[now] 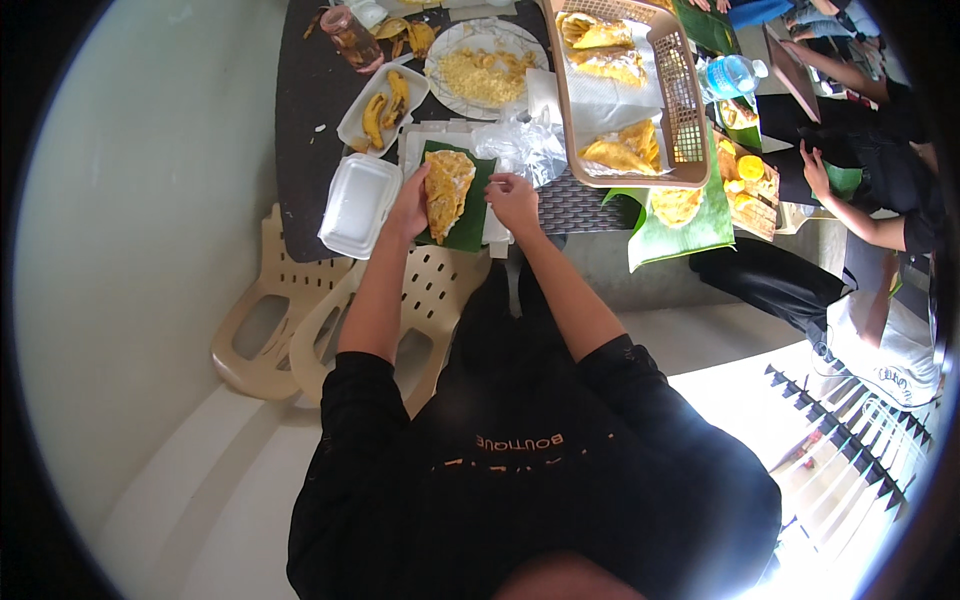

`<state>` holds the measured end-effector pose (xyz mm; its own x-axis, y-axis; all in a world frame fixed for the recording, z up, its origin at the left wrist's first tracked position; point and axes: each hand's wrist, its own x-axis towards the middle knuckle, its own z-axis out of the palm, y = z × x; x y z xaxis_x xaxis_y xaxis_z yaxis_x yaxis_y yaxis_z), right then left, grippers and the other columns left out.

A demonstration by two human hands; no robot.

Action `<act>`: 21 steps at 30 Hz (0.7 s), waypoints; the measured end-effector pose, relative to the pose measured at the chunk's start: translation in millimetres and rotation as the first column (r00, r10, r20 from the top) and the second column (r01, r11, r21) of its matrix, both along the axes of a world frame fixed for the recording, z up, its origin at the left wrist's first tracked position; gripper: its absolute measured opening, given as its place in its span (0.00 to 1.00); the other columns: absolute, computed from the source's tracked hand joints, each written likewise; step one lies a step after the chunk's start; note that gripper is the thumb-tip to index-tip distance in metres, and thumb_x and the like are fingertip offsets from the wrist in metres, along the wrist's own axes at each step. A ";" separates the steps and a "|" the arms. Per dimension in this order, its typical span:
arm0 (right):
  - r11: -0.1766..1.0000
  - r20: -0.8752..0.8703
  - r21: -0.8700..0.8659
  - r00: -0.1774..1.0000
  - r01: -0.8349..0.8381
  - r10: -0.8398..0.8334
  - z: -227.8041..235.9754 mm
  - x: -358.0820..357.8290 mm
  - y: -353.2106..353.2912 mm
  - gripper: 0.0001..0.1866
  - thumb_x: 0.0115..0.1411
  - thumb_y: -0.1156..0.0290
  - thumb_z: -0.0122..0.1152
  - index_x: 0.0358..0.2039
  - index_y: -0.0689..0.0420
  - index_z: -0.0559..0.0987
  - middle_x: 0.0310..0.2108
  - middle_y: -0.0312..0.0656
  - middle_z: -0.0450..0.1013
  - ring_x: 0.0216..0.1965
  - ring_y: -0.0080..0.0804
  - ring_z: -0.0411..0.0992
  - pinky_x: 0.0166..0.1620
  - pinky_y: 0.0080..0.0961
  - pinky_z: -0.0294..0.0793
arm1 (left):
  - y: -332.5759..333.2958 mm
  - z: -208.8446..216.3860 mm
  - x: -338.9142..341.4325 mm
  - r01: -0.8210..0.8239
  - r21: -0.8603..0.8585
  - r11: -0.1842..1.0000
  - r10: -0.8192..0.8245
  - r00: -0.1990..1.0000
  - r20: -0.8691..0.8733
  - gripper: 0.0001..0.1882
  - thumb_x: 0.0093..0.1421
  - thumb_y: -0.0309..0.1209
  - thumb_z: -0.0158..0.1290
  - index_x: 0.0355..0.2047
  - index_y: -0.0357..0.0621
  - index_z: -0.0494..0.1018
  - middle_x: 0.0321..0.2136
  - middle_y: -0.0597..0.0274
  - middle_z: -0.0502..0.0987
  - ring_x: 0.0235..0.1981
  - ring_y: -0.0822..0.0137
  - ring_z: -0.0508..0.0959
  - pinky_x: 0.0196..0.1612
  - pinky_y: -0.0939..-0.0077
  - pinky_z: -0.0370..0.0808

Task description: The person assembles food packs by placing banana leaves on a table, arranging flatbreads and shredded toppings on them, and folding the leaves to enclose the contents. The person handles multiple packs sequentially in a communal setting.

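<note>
The folded yellow crepe (447,190) lies on a green banana leaf (470,215) at the tabletop's (310,110) near edge. The left hand (410,205) cups its left side, fingers curled against it; the right hand (512,198) rests closed on the leaf's right edge. Best to pin the leaf flat and support the fragile crepe underneath. An open white foam box (358,205) waits just left.

Omelette on a leaf between two hands, at the table's near edge.
The omelette (447,190) lies on the leaf (472,215), left hand (410,205) touching its left side, right hand (513,200) just right. A foam box (358,205) sits left; a plate (440,70) lies behind, a basket (685,110) to the right. Chairs (300,330) stand below the table (305,120).
</note>
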<state>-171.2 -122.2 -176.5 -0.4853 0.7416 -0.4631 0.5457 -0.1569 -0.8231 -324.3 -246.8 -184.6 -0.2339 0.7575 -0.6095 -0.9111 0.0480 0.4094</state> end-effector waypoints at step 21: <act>0.987 0.091 0.129 0.993 -0.093 0.082 6.3 -17.9 -18.5 0.15 0.49 0.65 0.63 0.33 0.63 0.81 0.25 0.46 0.78 0.28 0.33 0.79 0.35 0.25 0.77 | 7.4 -23.9 17.8 -0.062 -0.317 0.946 -0.175 0.726 -0.665 0.22 0.59 0.33 0.42 0.51 0.35 0.64 0.44 0.52 0.73 0.46 0.61 0.72 0.52 0.70 0.66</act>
